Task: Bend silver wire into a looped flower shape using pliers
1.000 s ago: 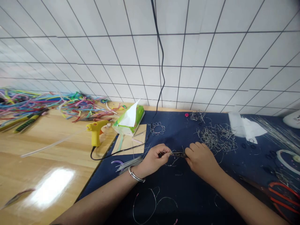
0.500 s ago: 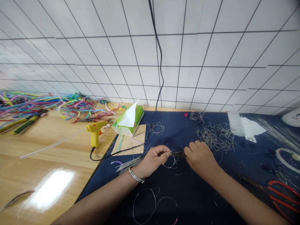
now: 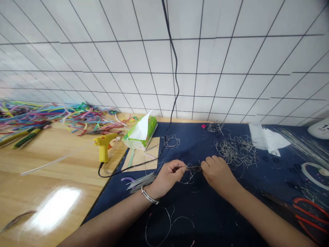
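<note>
Over a dark blue cloth, my left hand pinches a thin silver wire loop between thumb and fingers. My right hand is closed around small dark pliers, whose tip meets the wire between the two hands. A silver bangle sits on my left wrist. Straight wire pieces lie just left of my left hand.
A yellow glue gun with a black cord, a green tissue pack and a cardboard piece lie to the left. Coloured pipe cleaners cover the wooden table's far left. Tangled wire loops, red-handled scissors and a finished wire flower lie around.
Both hands have stayed almost in place. The wire loop under the pliers has been turned slightly and now hangs more open between the hands.
</note>
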The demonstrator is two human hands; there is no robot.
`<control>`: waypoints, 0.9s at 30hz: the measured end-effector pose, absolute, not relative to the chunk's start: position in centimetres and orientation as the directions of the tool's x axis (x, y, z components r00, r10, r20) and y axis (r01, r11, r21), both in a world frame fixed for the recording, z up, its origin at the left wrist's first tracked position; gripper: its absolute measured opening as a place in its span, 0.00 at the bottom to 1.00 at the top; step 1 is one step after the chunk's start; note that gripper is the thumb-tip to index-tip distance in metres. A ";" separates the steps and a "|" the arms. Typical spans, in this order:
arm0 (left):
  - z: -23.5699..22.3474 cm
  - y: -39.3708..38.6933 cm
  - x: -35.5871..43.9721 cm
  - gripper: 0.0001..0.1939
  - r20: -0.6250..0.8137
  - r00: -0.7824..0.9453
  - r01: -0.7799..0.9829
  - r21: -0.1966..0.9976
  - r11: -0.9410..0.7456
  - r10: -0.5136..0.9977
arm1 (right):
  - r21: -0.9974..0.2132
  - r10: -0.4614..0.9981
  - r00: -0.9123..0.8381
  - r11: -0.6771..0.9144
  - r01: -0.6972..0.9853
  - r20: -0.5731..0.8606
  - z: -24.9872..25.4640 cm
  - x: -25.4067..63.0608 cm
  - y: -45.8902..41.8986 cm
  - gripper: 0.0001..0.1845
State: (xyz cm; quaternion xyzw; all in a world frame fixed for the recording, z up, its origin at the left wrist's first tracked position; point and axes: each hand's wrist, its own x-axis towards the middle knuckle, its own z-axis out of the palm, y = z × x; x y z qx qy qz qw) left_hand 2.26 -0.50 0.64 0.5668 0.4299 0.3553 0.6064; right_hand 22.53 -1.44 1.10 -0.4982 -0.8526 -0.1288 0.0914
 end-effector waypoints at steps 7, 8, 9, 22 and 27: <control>0.4 -0.5 2.1 0.10 -0.119 0.376 0.093 0.992 0.090 0.919 | 0.094 0.822 -0.495 0.490 0.867 0.282 1.0 22.8 -1.3 0.08; 0.4 -0.5 2.1 0.10 -0.120 0.377 0.086 0.992 0.095 0.918 | 0.074 0.824 -0.494 0.494 0.866 0.279 1.0 22.8 -1.3 0.08; 0.4 -0.5 2.1 0.10 -0.122 0.381 0.076 0.992 0.101 0.917 | 0.049 0.828 -0.490 0.496 0.867 0.272 1.0 22.8 -1.3 0.07; 0.2 -0.3 2.4 0.11 -0.097 0.334 0.046 0.995 0.086 0.938 | -0.012 0.865 -0.434 0.451 0.892 0.251 1.6 22.6 -1.4 0.06; 0.3 -0.4 2.3 0.10 -0.109 0.359 0.058 0.994 0.094 0.927 | 0.001 0.862 -0.439 0.454 0.891 0.253 1.5 22.4 -1.5 0.06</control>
